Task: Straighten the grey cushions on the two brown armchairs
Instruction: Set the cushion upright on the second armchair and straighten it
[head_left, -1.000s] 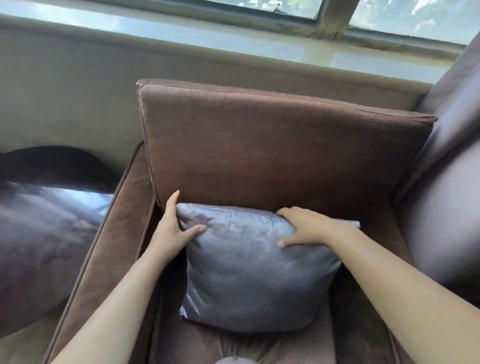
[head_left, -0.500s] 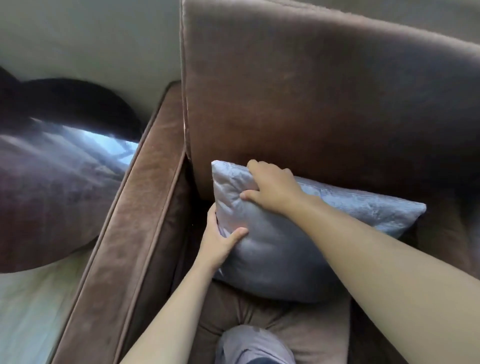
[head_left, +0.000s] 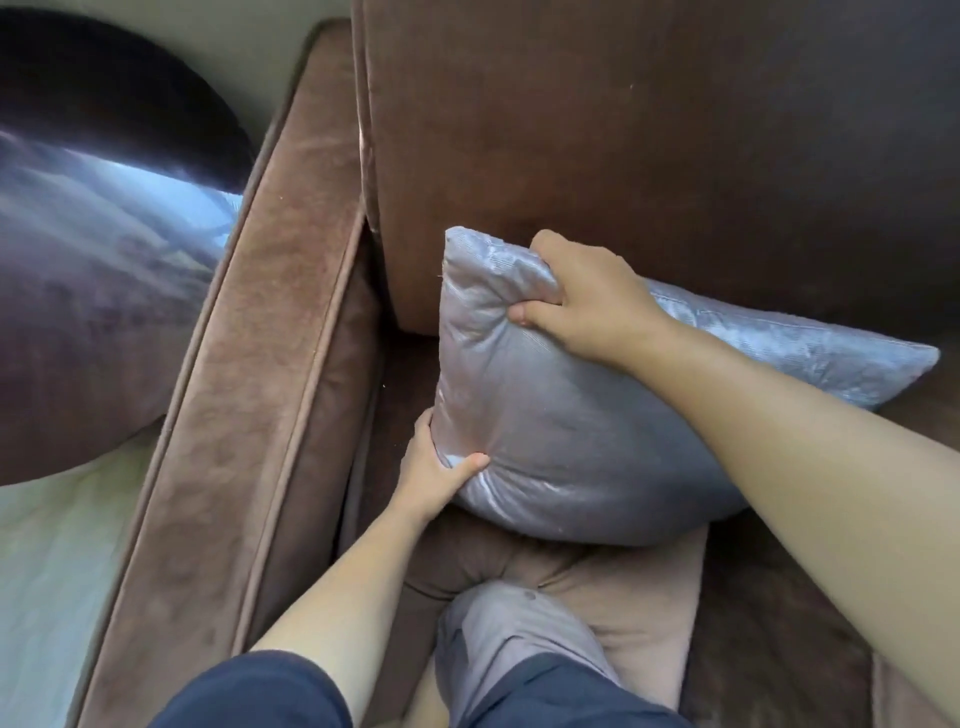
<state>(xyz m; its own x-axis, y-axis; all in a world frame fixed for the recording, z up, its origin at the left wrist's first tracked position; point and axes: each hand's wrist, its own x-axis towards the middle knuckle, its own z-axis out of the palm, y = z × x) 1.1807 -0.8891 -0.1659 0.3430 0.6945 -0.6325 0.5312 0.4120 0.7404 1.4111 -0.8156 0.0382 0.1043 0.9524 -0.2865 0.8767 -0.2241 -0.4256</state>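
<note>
A shiny grey cushion (head_left: 561, 431) stands on the seat of a brown armchair (head_left: 649, 156), leaning against its backrest. My right hand (head_left: 587, 296) grips the cushion's top edge near its upper left corner, fingers curled over the fabric. My left hand (head_left: 436, 473) clasps the lower left corner from the side, thumb pressed on the front face. The cushion's right corner points toward the far right of the seat. My right forearm hides part of the cushion's face.
The armchair's left armrest (head_left: 260, 389) runs along the left. Beyond it a dark glossy round surface (head_left: 93, 291) sits over pale floor (head_left: 47, 571). My knee in grey trousers (head_left: 509, 644) rests on the seat at the front.
The view has tilted down and drawn closer. My right hand slid from the cushion's right top to its left top corner; my left hand dropped to the lower left corner.
</note>
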